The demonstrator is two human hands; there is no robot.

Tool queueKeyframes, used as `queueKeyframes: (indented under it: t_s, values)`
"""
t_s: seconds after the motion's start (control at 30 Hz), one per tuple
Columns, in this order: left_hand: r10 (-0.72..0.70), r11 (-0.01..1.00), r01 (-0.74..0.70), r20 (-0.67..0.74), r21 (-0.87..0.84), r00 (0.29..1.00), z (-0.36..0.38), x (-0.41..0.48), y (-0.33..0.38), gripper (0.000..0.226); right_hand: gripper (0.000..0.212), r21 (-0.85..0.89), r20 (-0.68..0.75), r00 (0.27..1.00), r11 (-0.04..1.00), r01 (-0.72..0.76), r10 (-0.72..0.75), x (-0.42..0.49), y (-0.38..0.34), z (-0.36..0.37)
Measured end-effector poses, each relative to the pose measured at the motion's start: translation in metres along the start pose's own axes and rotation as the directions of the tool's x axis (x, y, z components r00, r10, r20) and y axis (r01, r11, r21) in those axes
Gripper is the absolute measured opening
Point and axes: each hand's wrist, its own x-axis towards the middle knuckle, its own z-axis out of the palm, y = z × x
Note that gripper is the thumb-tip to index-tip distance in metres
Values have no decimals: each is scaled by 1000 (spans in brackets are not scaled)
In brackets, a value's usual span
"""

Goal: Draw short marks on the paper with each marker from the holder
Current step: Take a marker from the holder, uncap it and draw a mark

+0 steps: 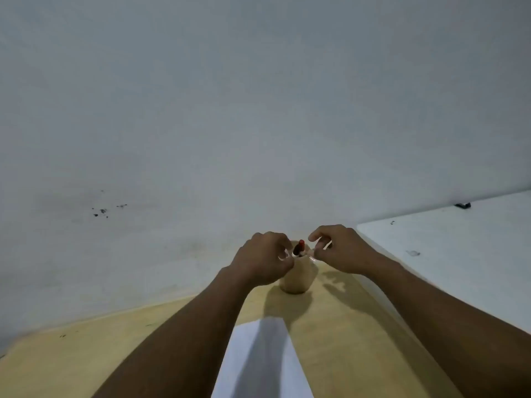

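Left hand (265, 258): your fingers curl at the holder (296, 278) rim; grasp unclear.
Right hand (339, 248): you pinch a white marker (316, 252).
Room: paper (258, 360) lower centre.

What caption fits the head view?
Both hands, left and right, reach over the holder of markers; paper lies nearer.

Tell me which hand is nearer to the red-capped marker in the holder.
Left, narrowly. The left hand sits right beside the red-capped marker, fingertips almost touching it at the holder rim. The right hand hovers just past it, pinching a thin pale item.
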Motion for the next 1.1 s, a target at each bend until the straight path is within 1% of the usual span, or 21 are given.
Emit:
queueKeyframes:
  t_s: [0.17,0.33,0.47,0.57,0.63,0.73,0.8,0.87,0.97,1.03,1.1]
  values:
    - [-1,998,2,-10,65,1000,25,34,-1,39,28,20,-7,998,998,-62,62,22,26,12]
    - [-12,984,21,-49,175,999,42,58,-9,33,26,32,13,997,997,-71,70,31,38,17]
    - [-14,989,26,-81,148,997,42,58,-14,27,24,37,17,998,997,-62,62,33,37,19]
    - [-26,999,29,-124,28,992,23,50,-12,26,21,41,-22,999,998,-44,45,30,26,17]
    - [-34,997,21,-168,-75,985,4,43,-10,20,21,40,-39,999,999,-24,25,28,15,16]
    - [-52,980,3,-242,-201,969,-30,27,-6,16,30,60,-45,998,998,35,-32,22,-10,17]
    - [-107,946,18,-258,-324,960,-55,13,-5,13,35,110,-34,997,991,71,-68,17,-32,18]
    - [-171,887,48,-230,-459,958,-79,-5,-8,12,30,164,-22,994,981,106,-104,13,-57,22]
    - [-245,766,81,-174,-637,954,-111,-36,-20,15,20,284,11,988,948,146,-155,6,-95,28]
    - [-302,685,116,-134,-720,944,-126,-59,-34,19,17,381,70,979,912,153,-194,-1,-120,31]
    - [-357,585,163,-72,-795,931,-137,-82,-53,22,23,465,159,962,877,125,-222,-7,-143,33]
